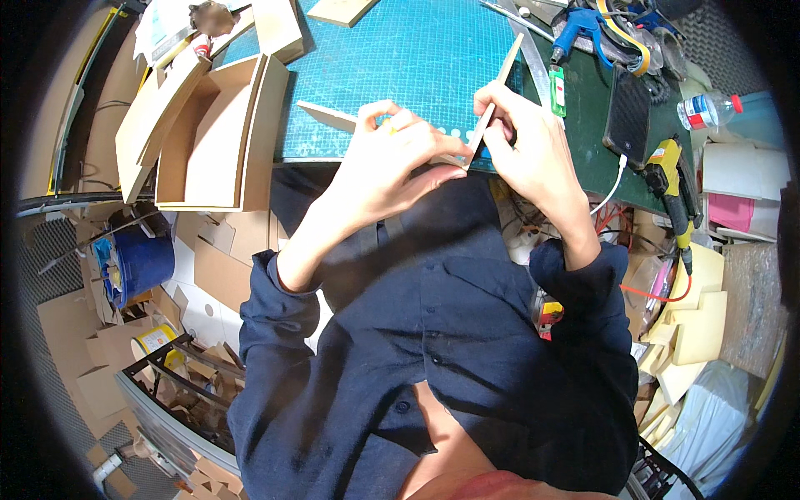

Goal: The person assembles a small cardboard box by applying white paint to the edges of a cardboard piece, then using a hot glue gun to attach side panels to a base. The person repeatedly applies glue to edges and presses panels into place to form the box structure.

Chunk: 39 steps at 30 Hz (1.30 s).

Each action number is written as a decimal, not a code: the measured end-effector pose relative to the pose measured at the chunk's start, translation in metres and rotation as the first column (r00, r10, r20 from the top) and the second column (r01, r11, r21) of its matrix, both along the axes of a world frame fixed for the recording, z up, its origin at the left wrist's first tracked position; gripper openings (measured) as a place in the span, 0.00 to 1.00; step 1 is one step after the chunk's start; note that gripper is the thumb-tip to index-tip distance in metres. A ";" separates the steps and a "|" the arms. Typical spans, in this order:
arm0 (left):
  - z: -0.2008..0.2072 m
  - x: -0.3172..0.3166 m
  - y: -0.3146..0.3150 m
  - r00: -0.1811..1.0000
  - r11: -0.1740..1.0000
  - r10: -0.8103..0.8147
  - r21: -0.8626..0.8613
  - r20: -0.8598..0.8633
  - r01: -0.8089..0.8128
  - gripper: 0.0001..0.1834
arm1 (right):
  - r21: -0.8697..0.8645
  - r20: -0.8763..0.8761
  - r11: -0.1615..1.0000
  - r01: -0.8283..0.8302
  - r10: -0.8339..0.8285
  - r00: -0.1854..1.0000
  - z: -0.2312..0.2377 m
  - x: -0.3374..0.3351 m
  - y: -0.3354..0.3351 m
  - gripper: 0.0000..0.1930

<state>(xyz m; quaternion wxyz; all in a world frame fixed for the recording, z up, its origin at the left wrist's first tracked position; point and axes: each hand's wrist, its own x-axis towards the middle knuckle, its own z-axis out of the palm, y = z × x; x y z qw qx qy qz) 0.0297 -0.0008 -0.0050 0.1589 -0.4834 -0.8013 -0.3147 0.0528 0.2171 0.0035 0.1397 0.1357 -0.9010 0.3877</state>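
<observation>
Two thin, pale wooden strips meet end to end at an angle over the near edge of the green cutting mat [367, 67]. My left hand [392, 162] is closed on the left wooden strip [325, 114], with its thumb and fingertips close to the joint. The right wooden strip [510, 60] slants up and away, pinched between the thumb and fingers of my right hand [533, 137]. My fingers partly cover the place where the strips meet. To the left of my left hand stands an open wooden box [265, 142] on its side.
A metal ruler [533, 62], green lighter [557, 92], blue-handled tool [575, 33] and phone [627, 117] with a white cable lie at the right. Beyond them are a yellow-black tool [664, 171] and a plastic bottle [708, 110]. A blue bin [142, 258] stands low at the left.
</observation>
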 end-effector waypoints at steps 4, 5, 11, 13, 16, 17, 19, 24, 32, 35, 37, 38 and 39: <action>-0.008 -0.001 -0.001 0.996 0.998 -0.023 0.052 -0.088 0.027 0.15 | -0.127 0.054 0.986 0.105 -0.099 0.994 0.001 0.012 -0.011 0.18; -0.005 -0.001 -0.001 0.995 0.998 -0.028 0.045 -0.100 0.032 0.15 | -0.187 0.075 0.971 0.152 -0.140 0.987 0.000 0.019 -0.015 0.21; -0.005 -0.005 -0.004 0.995 0.998 -0.048 0.023 -0.088 0.051 0.13 | -0.619 0.059 0.743 0.255 -0.279 0.958 -0.062 0.079 -0.044 0.16; -0.004 -0.006 -0.003 0.996 0.998 -0.059 0.026 -0.074 0.061 0.13 | -0.648 0.160 0.692 0.317 -0.284 0.945 -0.071 0.084 -0.059 0.15; -0.005 -0.007 -0.001 0.994 0.996 -0.072 0.050 -0.087 0.077 0.12 | -0.757 0.112 0.591 0.277 -0.301 0.947 -0.080 0.082 -0.078 0.18; -0.005 -0.007 -0.001 0.993 0.995 -0.076 0.050 -0.087 0.081 0.12 | -0.751 0.140 0.592 0.292 -0.290 0.947 -0.078 0.081 -0.081 0.19; -0.006 -0.009 -0.002 0.993 0.995 -0.083 0.051 -0.088 0.088 0.12 | -0.738 0.196 0.594 0.321 -0.267 0.944 -0.073 0.079 -0.085 0.21; -0.003 -0.007 -0.005 0.989 0.994 -0.101 0.037 -0.103 0.106 0.13 | -0.787 0.106 0.556 0.268 -0.306 0.946 -0.086 0.078 -0.090 0.12; -0.005 -0.009 -0.014 0.985 0.993 -0.104 0.033 -0.140 0.109 0.15 | -0.811 -0.005 0.554 0.189 -0.330 0.944 -0.089 0.069 -0.097 0.18; -0.003 -0.009 -0.014 0.983 0.993 -0.113 0.015 -0.143 0.117 0.16 | -0.784 0.038 0.572 0.240 -0.341 0.939 -0.087 0.070 -0.097 0.21; -0.002 -0.010 -0.014 0.980 0.992 -0.123 0.012 -0.155 0.126 0.16 | -0.803 0.038 0.550 0.232 -0.341 0.939 -0.087 0.070 -0.098 0.18; -0.002 -0.011 -0.014 0.979 0.992 -0.127 0.009 -0.162 0.130 0.16 | -0.796 0.037 0.558 0.233 -0.340 0.940 -0.088 0.070 -0.098 0.17; -0.003 -0.012 -0.014 0.978 0.990 -0.130 0.029 -0.165 0.136 0.16 | -0.790 0.035 0.566 0.234 -0.339 0.940 -0.089 0.070 -0.098 0.16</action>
